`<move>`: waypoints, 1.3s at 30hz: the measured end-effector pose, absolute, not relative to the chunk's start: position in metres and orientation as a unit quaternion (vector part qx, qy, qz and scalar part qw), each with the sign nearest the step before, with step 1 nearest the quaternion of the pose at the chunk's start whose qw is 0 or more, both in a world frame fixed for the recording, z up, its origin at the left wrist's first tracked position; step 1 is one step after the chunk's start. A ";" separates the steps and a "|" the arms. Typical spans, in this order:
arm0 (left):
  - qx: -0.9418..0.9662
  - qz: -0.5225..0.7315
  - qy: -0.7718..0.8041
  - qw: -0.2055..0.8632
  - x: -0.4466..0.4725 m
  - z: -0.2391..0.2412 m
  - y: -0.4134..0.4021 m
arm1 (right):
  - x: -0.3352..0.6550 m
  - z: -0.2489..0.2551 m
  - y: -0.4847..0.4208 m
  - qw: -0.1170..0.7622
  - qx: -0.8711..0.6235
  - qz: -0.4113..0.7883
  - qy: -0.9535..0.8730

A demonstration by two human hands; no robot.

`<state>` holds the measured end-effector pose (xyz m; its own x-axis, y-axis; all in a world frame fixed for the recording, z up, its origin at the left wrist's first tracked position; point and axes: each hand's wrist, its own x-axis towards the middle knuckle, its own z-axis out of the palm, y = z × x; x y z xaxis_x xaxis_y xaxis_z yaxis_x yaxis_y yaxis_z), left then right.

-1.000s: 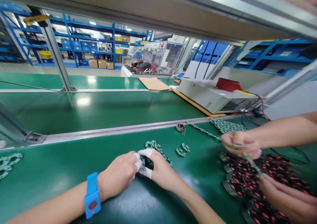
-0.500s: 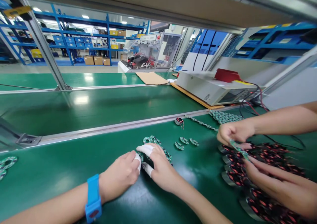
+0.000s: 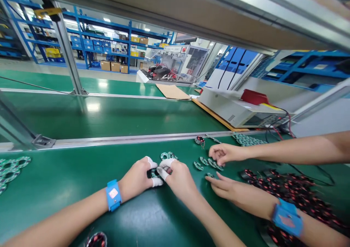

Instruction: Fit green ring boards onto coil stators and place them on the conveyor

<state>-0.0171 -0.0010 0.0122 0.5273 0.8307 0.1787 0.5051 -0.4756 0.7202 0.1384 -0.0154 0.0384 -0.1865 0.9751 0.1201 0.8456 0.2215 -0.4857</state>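
Observation:
My left hand [image 3: 136, 179] and my right hand [image 3: 177, 177] meet over the green mat, both with white finger cots. Their fingertips pinch a small round green ring board [image 3: 153, 173] between them. More green ring boards [image 3: 168, 155] lie just behind my hands. My left wrist wears a blue strap [image 3: 113, 195]. To the right, a co-worker's two hands [image 3: 225, 153] reach in from the right and touch loose ring boards [image 3: 203, 161] on the mat.
A pile of red-and-black wound coils [image 3: 287, 188] lies at the right. One coil [image 3: 199, 140] sits by the metal rail [image 3: 123, 140]. Ring boards [image 3: 11, 167] lie at far left. A white test instrument [image 3: 237, 110] with red leads stands behind.
The co-worker's hands moved left from the coil pile to the loose ring boards near my right hand. My hands stayed together on the ring board; the camera shifted slightly.

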 end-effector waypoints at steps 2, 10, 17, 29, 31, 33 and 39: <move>0.820 0.265 0.409 0.300 -0.016 0.010 -0.002 | 0.137 0.037 -0.015 0.177 -0.611 0.119 -0.763; 0.835 0.243 0.413 0.272 -0.017 0.005 0.000 | 0.139 0.029 -0.016 0.131 -0.545 0.037 -0.827; 0.832 0.228 0.427 0.272 -0.018 0.009 0.000 | 0.142 0.019 -0.015 0.154 -0.527 0.048 -0.835; 0.761 0.266 0.566 0.174 -0.091 0.028 0.063 | 0.129 0.046 -0.046 0.192 -0.475 0.244 -0.823; 0.712 0.273 0.634 0.130 -0.139 0.033 0.088 | 0.110 0.044 -0.051 0.128 -0.398 0.348 -0.839; 0.677 0.272 0.676 0.104 -0.178 0.036 0.101 | 0.088 0.037 -0.053 0.092 -0.341 0.377 -0.856; 0.658 0.308 0.681 0.090 -0.181 0.032 0.102 | 0.048 0.027 -0.047 0.088 -0.150 0.390 -0.904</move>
